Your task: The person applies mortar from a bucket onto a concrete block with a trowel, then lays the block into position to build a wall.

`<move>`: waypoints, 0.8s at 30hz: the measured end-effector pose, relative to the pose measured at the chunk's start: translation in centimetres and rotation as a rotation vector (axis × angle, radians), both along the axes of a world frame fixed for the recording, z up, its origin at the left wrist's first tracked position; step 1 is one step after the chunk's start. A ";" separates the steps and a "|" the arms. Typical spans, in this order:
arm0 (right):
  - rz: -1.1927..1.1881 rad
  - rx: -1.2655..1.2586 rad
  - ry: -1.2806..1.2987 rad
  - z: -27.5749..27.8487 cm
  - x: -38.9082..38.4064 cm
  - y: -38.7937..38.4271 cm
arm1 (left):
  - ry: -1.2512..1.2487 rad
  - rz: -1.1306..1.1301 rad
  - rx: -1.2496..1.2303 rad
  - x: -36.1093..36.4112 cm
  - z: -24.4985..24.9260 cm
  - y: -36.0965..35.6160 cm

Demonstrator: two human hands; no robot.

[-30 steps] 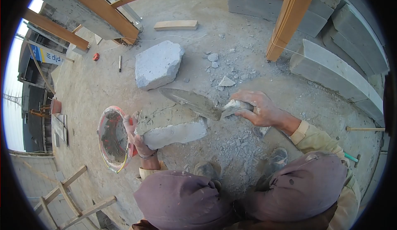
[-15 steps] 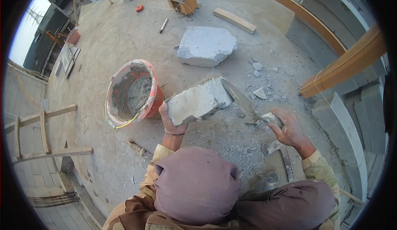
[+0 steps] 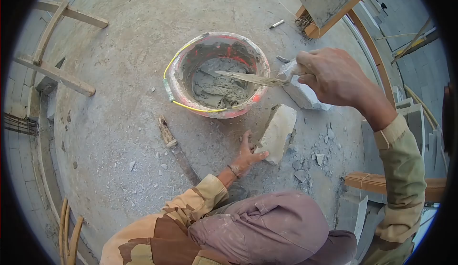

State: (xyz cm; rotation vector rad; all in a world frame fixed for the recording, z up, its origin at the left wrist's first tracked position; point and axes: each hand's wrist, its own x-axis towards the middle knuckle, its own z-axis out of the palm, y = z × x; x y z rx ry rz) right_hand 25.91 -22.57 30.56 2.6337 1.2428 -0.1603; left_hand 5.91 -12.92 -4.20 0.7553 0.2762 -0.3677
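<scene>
A red bucket (image 3: 172, 81) with a yellow handle holds wet grey mortar (image 3: 219, 83). My right hand (image 3: 329, 76) is closed round the handle of a trowel (image 3: 250, 78), whose blade reaches over the bucket's opening above the mortar. Below the bucket, my left hand (image 3: 248, 157) grips the lower end of a pale broken block (image 3: 279, 134), thumb against its face. A larger pale block (image 3: 305, 93) lies beyond, partly hidden by my right hand.
A tool with a worn wooden handle (image 3: 167, 132) lies on the floor left of my left hand. Rubble (image 3: 319, 159) is scattered at the right. Wooden frames (image 3: 62, 74) stand at the left, and an orange beam (image 3: 372, 183) juts in from the right.
The view has shifted towards the bucket. The trowel has moved from the block's right end to over the bucket. The block in my left hand is lower and turned more upright in view.
</scene>
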 end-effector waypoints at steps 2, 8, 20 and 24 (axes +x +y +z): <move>0.083 -0.168 0.109 -2.4 3.5 6.6 | -0.024 -0.019 0.164 0.0 0.8 0.7; 0.182 -0.397 0.248 -8.3 7.1 13.4 | -0.106 -0.064 0.190 -0.7 1.0 1.0; 0.212 -0.470 0.582 -8.7 7.7 14.9 | -0.174 -0.195 0.411 1.1 2.2 3.0; -0.009 -0.393 0.827 -8.1 10.9 12.7 | -0.170 -0.158 0.369 -0.2 1.2 3.1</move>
